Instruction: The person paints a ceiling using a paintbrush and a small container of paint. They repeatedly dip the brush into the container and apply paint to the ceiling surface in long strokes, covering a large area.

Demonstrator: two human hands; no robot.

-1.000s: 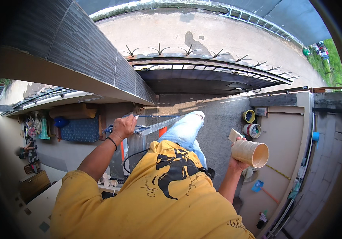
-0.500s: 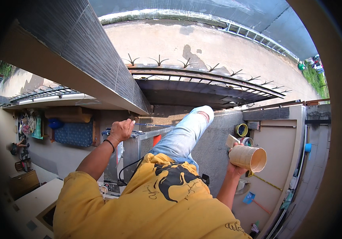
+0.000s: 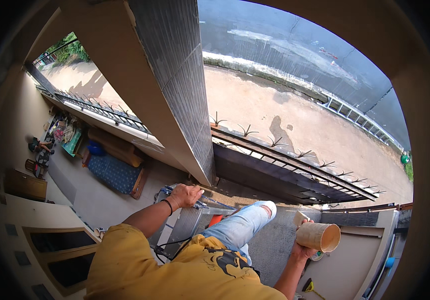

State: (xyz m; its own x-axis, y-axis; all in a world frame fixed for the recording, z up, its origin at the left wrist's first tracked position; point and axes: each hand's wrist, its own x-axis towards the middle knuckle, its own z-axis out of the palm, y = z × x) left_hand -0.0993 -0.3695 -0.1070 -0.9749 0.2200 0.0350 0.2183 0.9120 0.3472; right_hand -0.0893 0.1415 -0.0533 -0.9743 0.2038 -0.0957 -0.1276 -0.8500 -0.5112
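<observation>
My right hand [image 3: 302, 248] is wrapped round a cream, rough-rimmed cylindrical container [image 3: 317, 237], tilted with its open mouth toward the right. A pale, flat, block-like piece [image 3: 301, 218] sticks up beside the container at my fingers; its kind is unclear. My left hand [image 3: 186, 195], with a dark band on the wrist, has its fingers curled in next to the top of a metal ladder [image 3: 189, 220]. A small whitish spot shows at its fingertips, and whatever they may hold cannot be made out. My bent knee in light jeans [image 3: 240, 225] is between the hands.
A tall grey-tiled pillar [image 3: 182, 70] rises just beyond my left hand. Past it runs a dark gate [image 3: 260, 167] topped with metal spikes. Below left stands a blue patterned daybed [image 3: 115, 171]. A broom with a yellow head [image 3: 309, 285] is at lower right.
My view has swung left and tilted, so the pillar and gate appear farther right. My right hand still holds the container, and my left hand stays by the ladder top.
</observation>
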